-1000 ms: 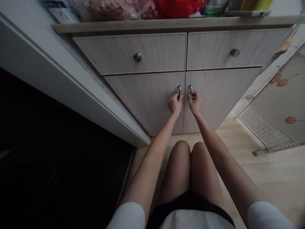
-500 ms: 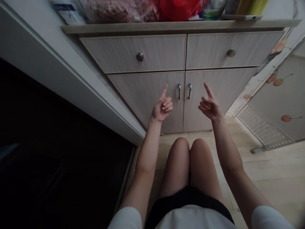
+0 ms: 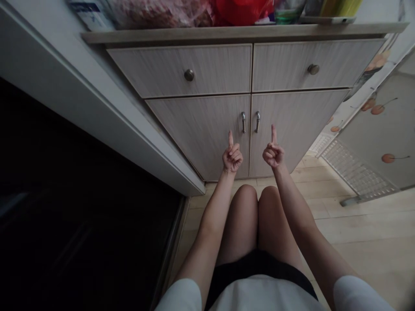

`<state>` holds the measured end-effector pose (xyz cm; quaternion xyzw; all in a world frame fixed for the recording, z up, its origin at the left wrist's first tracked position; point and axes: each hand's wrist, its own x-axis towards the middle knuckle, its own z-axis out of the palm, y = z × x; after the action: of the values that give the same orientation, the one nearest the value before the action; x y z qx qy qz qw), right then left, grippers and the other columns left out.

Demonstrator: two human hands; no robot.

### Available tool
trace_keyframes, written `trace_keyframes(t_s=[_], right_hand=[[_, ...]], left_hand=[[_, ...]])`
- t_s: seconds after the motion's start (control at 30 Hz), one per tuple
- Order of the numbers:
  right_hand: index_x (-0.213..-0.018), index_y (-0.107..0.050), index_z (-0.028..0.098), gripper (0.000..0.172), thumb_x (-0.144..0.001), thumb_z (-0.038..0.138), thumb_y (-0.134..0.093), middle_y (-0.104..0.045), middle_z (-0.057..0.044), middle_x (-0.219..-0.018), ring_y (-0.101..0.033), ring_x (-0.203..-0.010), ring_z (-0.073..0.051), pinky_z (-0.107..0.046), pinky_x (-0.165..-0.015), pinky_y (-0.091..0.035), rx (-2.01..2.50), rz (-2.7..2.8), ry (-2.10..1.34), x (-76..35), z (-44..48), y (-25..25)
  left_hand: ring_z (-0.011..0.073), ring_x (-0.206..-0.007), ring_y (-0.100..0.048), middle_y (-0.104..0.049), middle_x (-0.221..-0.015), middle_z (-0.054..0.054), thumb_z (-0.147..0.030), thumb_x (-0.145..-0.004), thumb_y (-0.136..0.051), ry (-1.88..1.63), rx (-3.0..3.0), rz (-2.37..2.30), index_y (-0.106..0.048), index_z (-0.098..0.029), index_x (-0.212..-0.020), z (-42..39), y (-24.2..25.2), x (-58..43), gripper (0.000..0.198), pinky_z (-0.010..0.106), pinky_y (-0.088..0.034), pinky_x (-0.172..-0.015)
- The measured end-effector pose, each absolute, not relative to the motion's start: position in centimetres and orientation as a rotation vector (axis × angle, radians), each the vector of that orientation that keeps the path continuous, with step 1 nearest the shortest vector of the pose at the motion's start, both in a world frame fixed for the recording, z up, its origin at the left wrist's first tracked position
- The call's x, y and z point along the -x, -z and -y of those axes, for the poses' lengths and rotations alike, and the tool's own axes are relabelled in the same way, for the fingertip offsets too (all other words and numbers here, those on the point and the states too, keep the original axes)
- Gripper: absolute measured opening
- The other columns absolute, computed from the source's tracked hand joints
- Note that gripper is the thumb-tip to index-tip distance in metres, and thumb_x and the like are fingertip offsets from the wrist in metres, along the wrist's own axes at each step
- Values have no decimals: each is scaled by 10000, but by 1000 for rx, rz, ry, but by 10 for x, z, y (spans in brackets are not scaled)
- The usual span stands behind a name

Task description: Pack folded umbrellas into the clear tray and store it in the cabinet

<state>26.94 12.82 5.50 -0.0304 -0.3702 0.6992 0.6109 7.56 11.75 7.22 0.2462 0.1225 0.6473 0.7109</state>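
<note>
The person's knees (image 3: 243, 211) are facing a pale grey wood-grain cabinet (image 3: 266, 103). Before it, the left hand (image 3: 232, 158) and right hand (image 3: 274, 155) are holding nothing, each pointing one finger and curling the others; whether they are touching it, I cannot tell. Two slim silver metal handles (image 3: 244, 122) are sitting ungripped at the cabinet's middle, near the fingertips. Its doors and drawers are all staying closed, nothing apparently standing open. On the cabinet's top, a red plastic bag (image 3: 241, 11) is lying; right of the cabinet, a grey cherry-printed panel (image 3: 369, 147) is standing.
</note>
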Motion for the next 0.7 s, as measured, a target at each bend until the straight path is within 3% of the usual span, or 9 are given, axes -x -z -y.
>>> trace_keyframes(t_s=[0.23, 0.4, 0.5, 0.57, 0.63, 0.7], right_hand=[[-1431, -462, 481, 765, -758, 202, -694, -107, 150, -540, -13, -394, -47, -188, -384, -108, 151, 943, -1573, -270, -133, -56], [-1479, -410, 467, 726, -825, 286, -667, -135, 148, -534, -53, -393, -61, -191, -397, -136, 305, 995, -1489, -273, -136, -58], [-1475, -433, 424, 604, -903, 384, -623, -251, 133, -549, -187, -408, -71, -191, -435, -222, 523, 1040, -1362, -272, -147, -56], [-1383, -544, 353, 499, -906, 477, -625, -426, 92, -627, -350, -483, -79, -197, -487, -313, 762, 1069, -1161, -270, -161, -55], [-1241, -633, 275, 458, -878, 555, -638, -594, 10, -813, -513, -651, -111, -230, -594, -429, 986, 1109, -874, -266, -179, -54], [-1172, -647, 233, 482, -873, 609, -615, -658, -75, -1024, -596, -850, -169, -304, -746, -502, 1105, 1176, -600, -260, -198, -56]], left_hand=[[68, -382, -150, -245, -600, -82, -239, -1008, -452, -1440, -578, -348, -525, -364, -1432, -122, -67, -77, 448, 194, -248, -394], [68, -390, -160, -273, -610, -79, -228, -994, -475, -1433, -654, -445, -535, -382, -1426, -123, -67, -76, 462, 187, -239, -390], [55, -406, -239, -355, -630, -80, -215, -959, -549, -1355, -809, -550, -553, -348, -1407, -136, -69, -77, 468, 172, -260, -411], [56, -475, -392, -472, -685, -59, -207, -920, -627, -1366, -960, -744, -605, -284, -1340, -154, -72, -80, 428, 170, -349, -475], [87, -645, -557, -600, -812, -4, -179, -881, -684, -1491, -1132, -1026, -658, -213, -1224, -177, -75, -85, 346, 201, -467, -624], [142, -861, -640, -672, -982, 69, -154, -870, -694, -1626, -1328, -1287, -675, -167, -1136, -199, -78, -91, 267, 262, -511, -818]])
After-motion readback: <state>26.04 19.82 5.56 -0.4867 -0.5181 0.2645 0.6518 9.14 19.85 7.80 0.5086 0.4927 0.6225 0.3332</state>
